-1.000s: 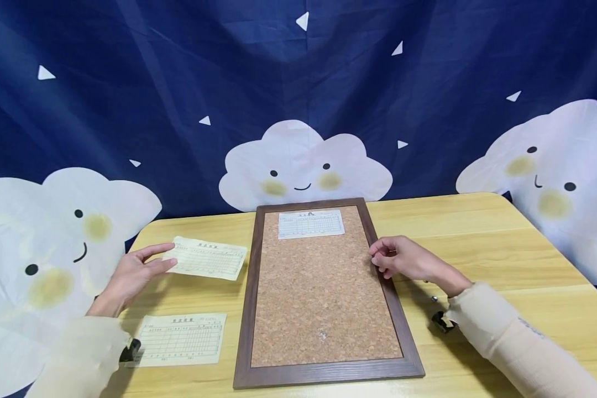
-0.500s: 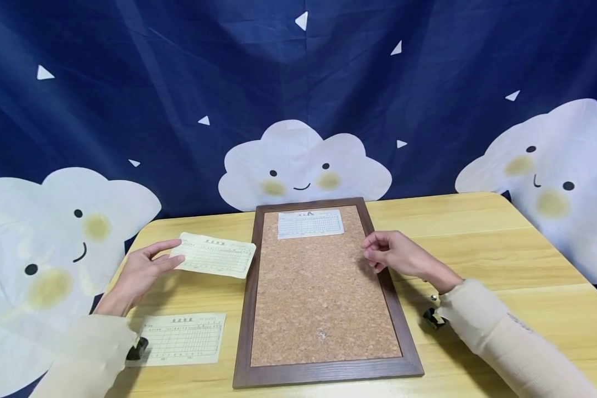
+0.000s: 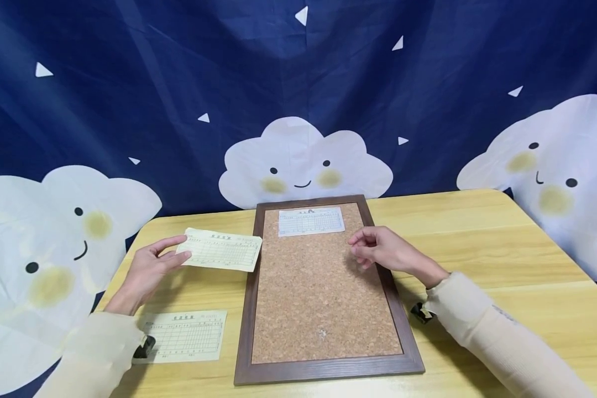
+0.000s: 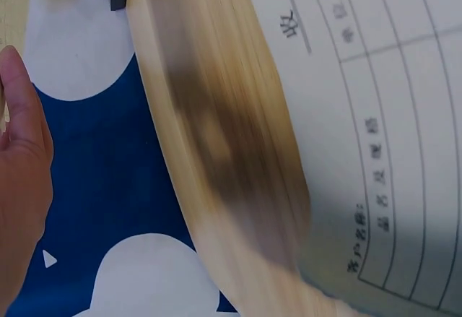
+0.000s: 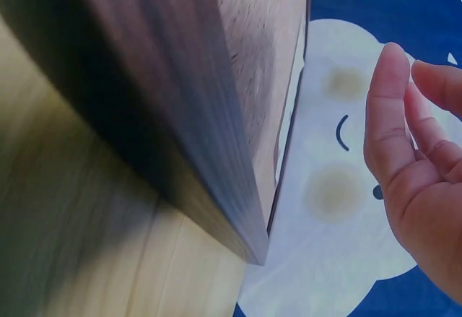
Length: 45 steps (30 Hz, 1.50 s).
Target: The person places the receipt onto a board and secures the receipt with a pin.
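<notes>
In the head view my left hand pinches a printed paper receipt by its left edge, thumb on the near face. The receipt's right end overlaps the left frame of a cork board. Close up in the left wrist view, the receipt shows ruled lines and printed characters. My right hand hovers over the right side of the board, thumb and index fingertips together. From the right wrist view, I cannot tell whether a small thing sits between these fingertips. Another receipt lies at the board's top, with a small dark object at its upper edge.
A further receipt lies on the wooden table left of the board, partly behind my left sleeve. The board's raised dark wooden frame stands around the cork. Behind the table hangs a blue cloth with cloud faces.
My left hand has carried the receipt right and slightly up, to the board's left frame. My right hand has moved left from the right frame over the cork.
</notes>
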Each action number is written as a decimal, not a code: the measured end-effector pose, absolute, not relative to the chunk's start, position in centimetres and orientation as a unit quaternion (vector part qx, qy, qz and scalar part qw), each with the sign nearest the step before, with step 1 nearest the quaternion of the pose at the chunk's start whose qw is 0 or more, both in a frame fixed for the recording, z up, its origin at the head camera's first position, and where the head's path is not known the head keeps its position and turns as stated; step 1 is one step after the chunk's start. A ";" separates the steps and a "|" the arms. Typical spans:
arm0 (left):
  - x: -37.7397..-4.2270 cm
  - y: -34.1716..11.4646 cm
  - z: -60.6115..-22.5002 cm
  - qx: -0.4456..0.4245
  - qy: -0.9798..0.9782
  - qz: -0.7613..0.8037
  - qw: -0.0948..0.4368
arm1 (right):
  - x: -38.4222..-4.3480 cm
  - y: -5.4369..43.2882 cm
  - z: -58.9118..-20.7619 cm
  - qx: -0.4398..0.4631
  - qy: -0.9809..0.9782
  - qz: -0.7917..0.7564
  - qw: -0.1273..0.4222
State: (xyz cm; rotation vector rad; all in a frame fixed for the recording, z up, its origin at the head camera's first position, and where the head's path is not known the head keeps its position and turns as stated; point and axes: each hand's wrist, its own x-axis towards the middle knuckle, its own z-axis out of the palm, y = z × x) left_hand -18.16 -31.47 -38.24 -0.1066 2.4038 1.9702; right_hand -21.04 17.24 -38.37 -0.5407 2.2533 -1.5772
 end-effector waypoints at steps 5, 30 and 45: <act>-18.2 -30.9 -38.1 -0.038 0.774 0.632 0.010 | -21.2 16.6 -38.2 -0.193 0.789 -0.558 0.169; -18.0 -28.5 -38.1 -0.039 0.755 0.654 -0.011 | -21.3 14.4 -38.1 -0.200 0.779 -0.576 0.150; -18.2 -26.7 -37.7 -0.019 0.745 0.667 -0.015 | -21.2 13.2 -37.5 -0.183 0.779 -0.582 0.143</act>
